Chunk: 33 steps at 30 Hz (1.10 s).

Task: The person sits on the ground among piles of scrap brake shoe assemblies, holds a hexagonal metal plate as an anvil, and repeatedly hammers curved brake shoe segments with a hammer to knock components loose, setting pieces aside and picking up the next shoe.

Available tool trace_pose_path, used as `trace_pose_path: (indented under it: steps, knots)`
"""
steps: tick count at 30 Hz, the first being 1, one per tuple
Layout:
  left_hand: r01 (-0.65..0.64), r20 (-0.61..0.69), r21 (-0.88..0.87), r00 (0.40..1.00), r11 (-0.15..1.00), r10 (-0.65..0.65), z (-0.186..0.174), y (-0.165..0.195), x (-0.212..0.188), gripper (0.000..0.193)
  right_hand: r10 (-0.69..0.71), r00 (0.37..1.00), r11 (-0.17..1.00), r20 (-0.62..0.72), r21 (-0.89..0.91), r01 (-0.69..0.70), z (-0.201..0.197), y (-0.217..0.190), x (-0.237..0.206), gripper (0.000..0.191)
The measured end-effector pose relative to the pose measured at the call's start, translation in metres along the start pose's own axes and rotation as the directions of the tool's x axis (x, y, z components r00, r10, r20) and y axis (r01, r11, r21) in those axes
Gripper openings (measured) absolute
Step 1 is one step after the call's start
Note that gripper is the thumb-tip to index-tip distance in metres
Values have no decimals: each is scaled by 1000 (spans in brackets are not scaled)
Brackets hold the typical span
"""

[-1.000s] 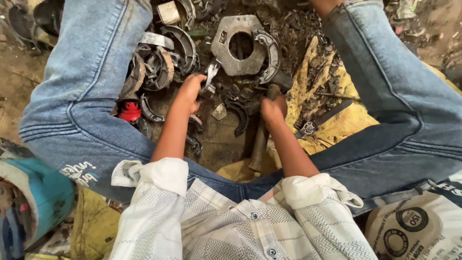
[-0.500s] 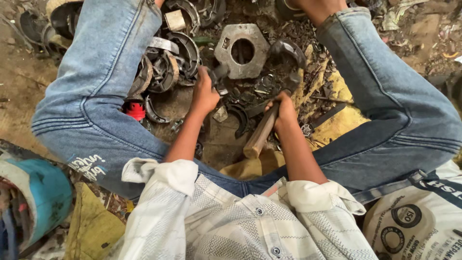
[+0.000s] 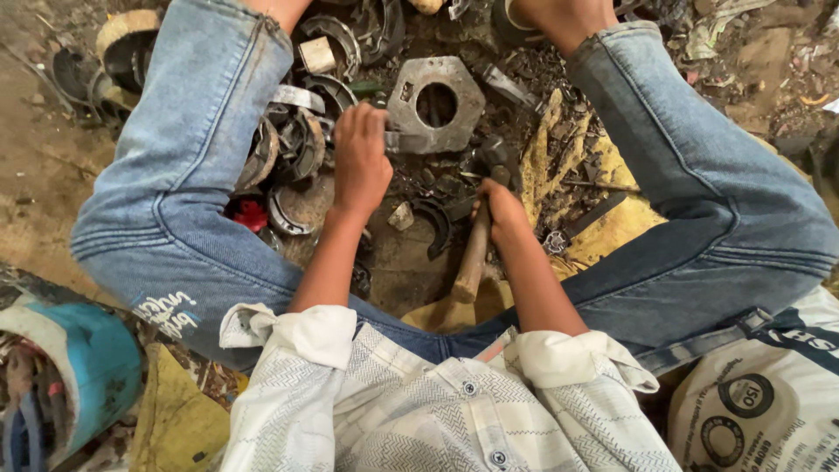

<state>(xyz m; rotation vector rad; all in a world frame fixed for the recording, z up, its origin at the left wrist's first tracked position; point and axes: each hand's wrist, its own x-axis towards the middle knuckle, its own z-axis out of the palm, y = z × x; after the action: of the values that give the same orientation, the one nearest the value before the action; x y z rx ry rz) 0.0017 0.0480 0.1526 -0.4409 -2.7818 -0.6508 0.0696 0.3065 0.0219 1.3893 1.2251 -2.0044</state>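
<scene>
steel scrap lies all over the dirt between the person's spread legs. left hand (image 3: pixel 360 162) is closed around a small grey metal piece (image 3: pixel 404 140), holding it against the edge of a thick plate (image 3: pixel 435 105) with a round hole. right hand (image 3: pixel 502 210) is wrapped tight round the wooden handle of a hammer (image 3: pixel 476 249), its dark head up near the plate and the handle running back toward the body. curved shoes (image 3: pixel 297 144) are heaped just left of the left hand, a red bit (image 3: pixel 249 214) lies below them, and a yellow cloth (image 3: pixel 568 166) is bunched to the right. a blue drum (image 3: pixel 83 367) sits by the left knee.

risk, as i judge it: the left fingers sit right beside where a blow would land, so a glancing strike could catch them. the piece is small and pinched only by hand, so it could jump or throw chips. bare feet lie near the plate too.
</scene>
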Motion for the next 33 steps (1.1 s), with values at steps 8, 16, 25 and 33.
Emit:
trace_pose_path:
  steps: [8, 16, 25, 33]
  knots:
    - [-13, 188, 71, 982, 997, 0, 33, -28, 44, 55, -58, 998, 997, -35, -56, 56, 12, 4, 1, 16]
    - [25, 204, -17, 979, 1000, -21, 71, -21, 66, 62, -50, 996, 998, -73, -48, 47, 17, -3, -13, 18]
    - [-367, 394, -245, 808, 897, 438, 98, -50, 156, 74, -81, 996, 995, -49, 51, 83, 24, 2, -8, 15]
    - [-405, 309, 194, 890, 894, 336, 151, -38, 144, 55, -58, 990, 997, -127, -56, 52, 13, 5, -20, 12]
